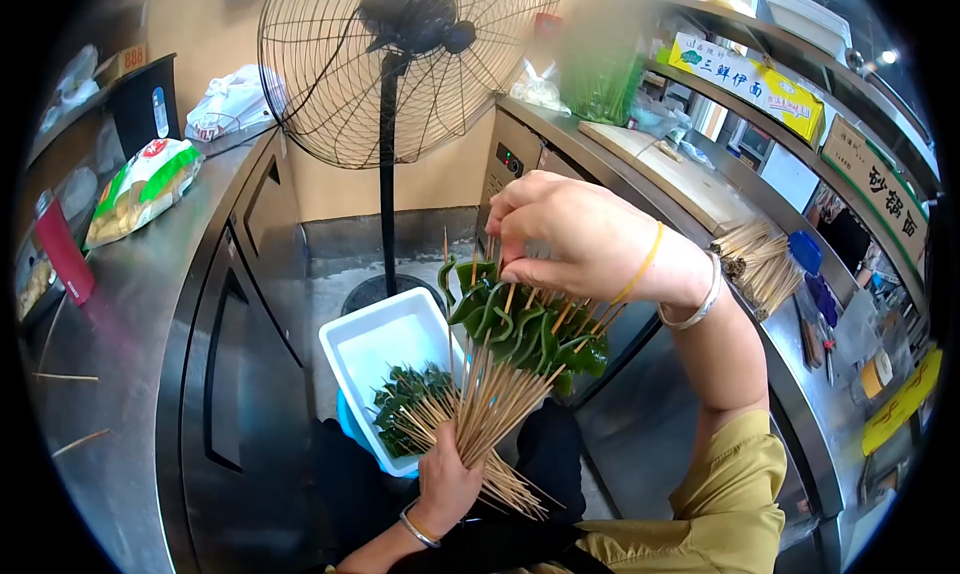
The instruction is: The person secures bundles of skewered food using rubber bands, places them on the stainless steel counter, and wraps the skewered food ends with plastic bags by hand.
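Observation:
My left hand (449, 482) is wrapped round the lower sticks of a thick bundle of wooden skewers (497, 387). Glossy dark green folded strips (520, 326), which look like kelp, are threaded near the tops of these skewers. Above them, my right hand (560, 229) has its thumb and fingers pinched at the tip of a skewer; its palm hides part of the bundle. A white plastic tub (352, 336) stands in front of my legs. In it lie more skewers with green pieces (405, 406), their sticks reaching out under my left hand.
A large black fan (390, 174) stands ahead. Steel counters (215, 209) run along both sides. The left one bears a green-and-white bag (145, 192) and loose sticks. On the right are a cutting board (665, 174) and a pile of bare skewers (765, 264).

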`<action>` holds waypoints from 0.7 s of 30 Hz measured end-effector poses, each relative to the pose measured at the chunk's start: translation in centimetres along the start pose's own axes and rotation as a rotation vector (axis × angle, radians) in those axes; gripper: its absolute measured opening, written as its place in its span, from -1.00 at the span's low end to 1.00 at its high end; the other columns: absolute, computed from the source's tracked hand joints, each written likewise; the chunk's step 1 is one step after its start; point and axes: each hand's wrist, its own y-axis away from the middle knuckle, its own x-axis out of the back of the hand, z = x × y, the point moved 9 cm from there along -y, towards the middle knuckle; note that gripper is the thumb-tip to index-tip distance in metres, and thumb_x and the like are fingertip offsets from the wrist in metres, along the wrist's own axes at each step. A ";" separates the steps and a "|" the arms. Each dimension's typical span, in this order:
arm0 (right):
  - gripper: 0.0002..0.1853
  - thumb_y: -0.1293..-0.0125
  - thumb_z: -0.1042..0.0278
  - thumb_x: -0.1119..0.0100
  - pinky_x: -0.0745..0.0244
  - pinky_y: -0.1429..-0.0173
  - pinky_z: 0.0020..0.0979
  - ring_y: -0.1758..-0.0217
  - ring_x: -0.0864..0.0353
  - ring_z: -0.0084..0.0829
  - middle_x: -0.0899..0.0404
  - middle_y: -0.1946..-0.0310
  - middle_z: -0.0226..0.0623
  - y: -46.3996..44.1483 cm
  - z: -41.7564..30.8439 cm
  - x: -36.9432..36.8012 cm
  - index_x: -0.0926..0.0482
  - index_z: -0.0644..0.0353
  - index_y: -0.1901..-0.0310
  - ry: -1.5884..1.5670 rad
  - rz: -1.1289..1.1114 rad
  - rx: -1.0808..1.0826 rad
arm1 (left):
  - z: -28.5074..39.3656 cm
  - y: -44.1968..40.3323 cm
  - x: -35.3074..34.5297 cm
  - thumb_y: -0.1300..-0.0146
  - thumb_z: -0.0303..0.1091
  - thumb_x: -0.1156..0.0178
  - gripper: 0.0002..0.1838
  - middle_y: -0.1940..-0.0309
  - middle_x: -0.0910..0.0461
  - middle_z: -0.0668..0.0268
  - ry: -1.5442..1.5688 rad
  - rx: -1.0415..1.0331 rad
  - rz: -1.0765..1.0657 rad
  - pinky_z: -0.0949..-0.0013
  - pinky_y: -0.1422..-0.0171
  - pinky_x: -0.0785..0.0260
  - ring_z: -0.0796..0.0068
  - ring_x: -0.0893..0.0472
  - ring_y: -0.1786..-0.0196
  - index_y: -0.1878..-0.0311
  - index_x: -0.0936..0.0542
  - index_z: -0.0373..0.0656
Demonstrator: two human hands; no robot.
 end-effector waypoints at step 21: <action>-0.76 -0.35 0.33 -0.10 -0.40 -0.02 -0.31 0.04 -0.50 -0.25 -0.53 0.12 -0.12 0.9 1.2 0.6 -0.46 0.32 0.07 -0.482 0.056 -0.187 | -0.3 0.2 0.0 -0.08 -0.54 -0.26 -0.47 0.26 -0.60 -0.12 0.063 -0.137 0.037 0.18 0.16 -0.47 -0.06 -0.64 0.19 -0.13 -0.34 -0.38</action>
